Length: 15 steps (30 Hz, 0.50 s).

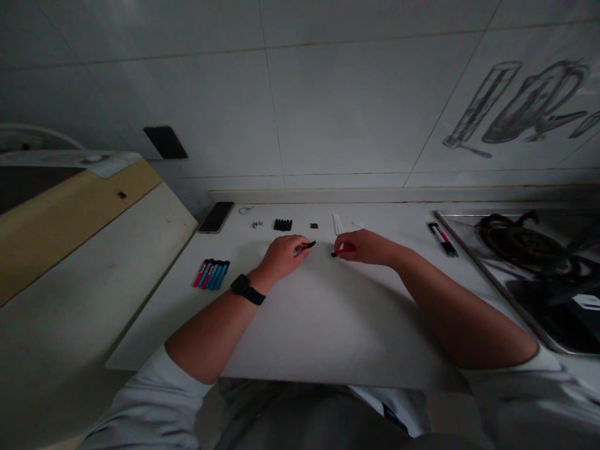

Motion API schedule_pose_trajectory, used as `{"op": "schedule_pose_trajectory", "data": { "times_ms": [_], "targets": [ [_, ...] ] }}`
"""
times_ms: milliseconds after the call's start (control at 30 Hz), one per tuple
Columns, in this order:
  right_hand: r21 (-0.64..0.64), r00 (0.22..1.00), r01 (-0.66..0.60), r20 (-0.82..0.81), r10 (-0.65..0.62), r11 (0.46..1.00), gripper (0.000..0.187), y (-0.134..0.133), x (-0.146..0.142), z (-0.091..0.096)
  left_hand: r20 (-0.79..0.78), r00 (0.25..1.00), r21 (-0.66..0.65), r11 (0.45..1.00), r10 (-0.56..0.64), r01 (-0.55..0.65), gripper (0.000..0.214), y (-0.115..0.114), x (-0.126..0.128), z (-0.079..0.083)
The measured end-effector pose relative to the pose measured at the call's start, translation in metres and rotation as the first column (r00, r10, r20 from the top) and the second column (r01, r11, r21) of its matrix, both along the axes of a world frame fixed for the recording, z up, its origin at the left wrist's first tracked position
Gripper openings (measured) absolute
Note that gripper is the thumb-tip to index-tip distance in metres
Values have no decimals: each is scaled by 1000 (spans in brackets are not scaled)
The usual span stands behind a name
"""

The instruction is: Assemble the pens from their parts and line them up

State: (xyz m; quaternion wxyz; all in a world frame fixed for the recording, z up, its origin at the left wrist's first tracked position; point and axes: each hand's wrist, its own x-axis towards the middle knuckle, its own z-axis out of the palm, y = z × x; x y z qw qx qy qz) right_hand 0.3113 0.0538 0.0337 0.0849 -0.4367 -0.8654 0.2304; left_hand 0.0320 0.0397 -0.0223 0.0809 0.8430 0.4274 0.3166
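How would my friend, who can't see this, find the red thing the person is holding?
Start at the white counter below the tiled wall. Over it, the right hand, nearer the stove, pinches a small red piece with a dark end. The black piece in the left hand shows no red.

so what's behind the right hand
Behind the right hand lie thin white sticks and small white pieces. Anything it covers, perhaps the sticks' near ends, can't be seen.

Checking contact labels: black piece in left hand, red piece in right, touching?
Apart. Head view shows bare white countertop between the black piece and the red piece.
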Motion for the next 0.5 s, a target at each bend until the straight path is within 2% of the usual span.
{"op": "schedule_pose_trajectory", "data": {
  "times_ms": [167, 367, 433, 500],
  "targets": [
    [-9, 955, 154, -254, -152, 988, 17, 11, 1, -13, -8, 1000, -10, 1000, 0, 0, 12, 0, -1, -1],
    [-177, 839, 158, -494, -227, 971, 27, 21, 2, -29, -12, 1000, -13, 1000, 8, -8, 11, 0, 0, 0],
    [-180, 820, 162, -523, -234, 970, 29, 23, 3, -30, -13, 1000, -9, 1000, 8, -8, 11, 0, 0, 0],
    [-147, 832, 148, -516, -203, 978, 29, 23, 4, -30, -10, 1000, -6, 1000, 10, -10, 12, 0, 0, 0]
  ]
}}
